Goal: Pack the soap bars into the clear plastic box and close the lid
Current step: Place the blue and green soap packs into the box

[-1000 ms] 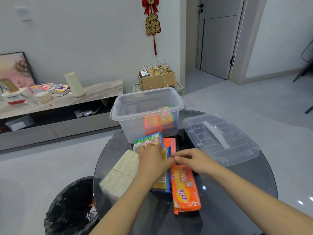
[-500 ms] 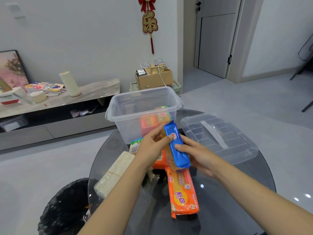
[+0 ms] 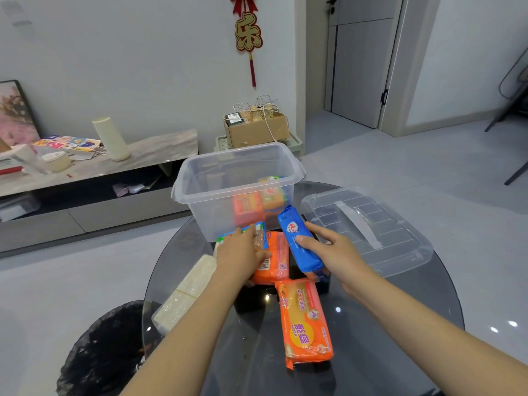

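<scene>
The clear plastic box [image 3: 200, 192] stands open at the far side of a round glass table, with a few wrapped soap bars [image 3: 248, 205] inside. Its clear lid [image 3: 400, 238] lies to the right. My right hand [image 3: 328, 247] grips a blue-wrapped soap bar [image 3: 297, 238], held just in front of the box. My left hand [image 3: 243, 252] rests on an orange soap pack [image 3: 274, 261] and a blue-edged pack [image 3: 257, 230], fingers curled over them. Another orange pack [image 3: 304, 321] lies nearer me. Two pale unwrapped soap blocks [image 3: 185, 292] sit at the left.
The glass table [image 3: 385, 324] has its edge close behind the box. A black-lined bin [image 3: 108, 352] stands on the floor at lower left. A low shelf [image 3: 100, 167] with clutter runs along the left wall, and a cardboard box [image 3: 257, 130] sits behind the table.
The blue bar was lifted off the pile by both hands. Now only my right hand holds it, shifted right, while my left hand has dropped back onto the packs.
</scene>
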